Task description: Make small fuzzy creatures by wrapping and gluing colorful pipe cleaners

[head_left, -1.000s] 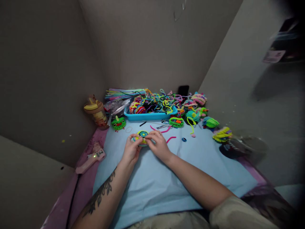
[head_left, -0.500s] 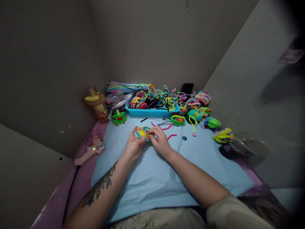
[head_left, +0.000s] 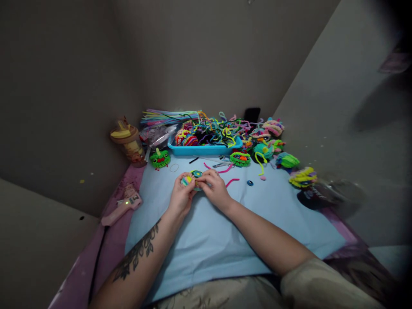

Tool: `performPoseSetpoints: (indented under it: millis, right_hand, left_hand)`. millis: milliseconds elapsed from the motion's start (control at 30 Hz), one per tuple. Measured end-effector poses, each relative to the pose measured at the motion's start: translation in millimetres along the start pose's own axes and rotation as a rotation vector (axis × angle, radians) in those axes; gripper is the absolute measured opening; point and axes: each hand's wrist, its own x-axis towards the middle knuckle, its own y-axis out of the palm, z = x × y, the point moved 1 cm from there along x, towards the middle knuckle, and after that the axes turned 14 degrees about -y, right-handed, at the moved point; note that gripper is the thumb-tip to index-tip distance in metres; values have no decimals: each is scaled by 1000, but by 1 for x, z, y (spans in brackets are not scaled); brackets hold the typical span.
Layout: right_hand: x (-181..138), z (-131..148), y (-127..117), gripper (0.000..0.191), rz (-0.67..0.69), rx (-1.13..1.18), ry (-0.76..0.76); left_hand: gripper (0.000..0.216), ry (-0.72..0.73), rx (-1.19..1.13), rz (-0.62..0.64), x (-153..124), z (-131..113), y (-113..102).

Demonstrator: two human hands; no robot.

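Between my hands is a small round pipe-cleaner figure (head_left: 197, 174) in teal, yellow and pale colours. My left hand (head_left: 182, 194) grips its left side, thumb across the front. The fingers of my right hand (head_left: 215, 189) pinch at its right edge; whatever lies between those fingertips is too small to make out. Just beyond my right hand lie pink pipe-cleaner pieces (head_left: 232, 182). A blue-and-black eye piece (head_left: 250, 183) rests on the light blue cloth (head_left: 212, 244) farther right.
A blue tray (head_left: 202, 150) heaped with pipe cleaners stands at the back. Left are a green figure (head_left: 160, 159), a tumbler (head_left: 128, 143) and a pink glue gun (head_left: 122, 209). Several finished-looking figures (head_left: 287, 160) line the right, near a clear-and-dark container (head_left: 317, 195).
The figure has turned slightly in my hands, so more of its teal side shows. My fingers have shifted a little on it, and the camera view has moved slightly.
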Motion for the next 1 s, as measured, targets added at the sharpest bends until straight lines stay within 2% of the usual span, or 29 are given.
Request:
performPoseSetpoints:
  millis: [300,500,800,1000]
  right_hand:
    - [3,4,1,3,-66,55,142]
    - [5,2,1,3,-95,109,187]
    - [3,0,7,5,-79,113,149]
    - [2,-4,6,19,-8,130,113]
  left_hand:
    - [51,67,98,-135,0,-1,1]
    - [53,64,126,-159,1,1,1]
    - [54,82,86,-198,4,1,-3]
    - [62,74,48,-197,5,-1,-4]
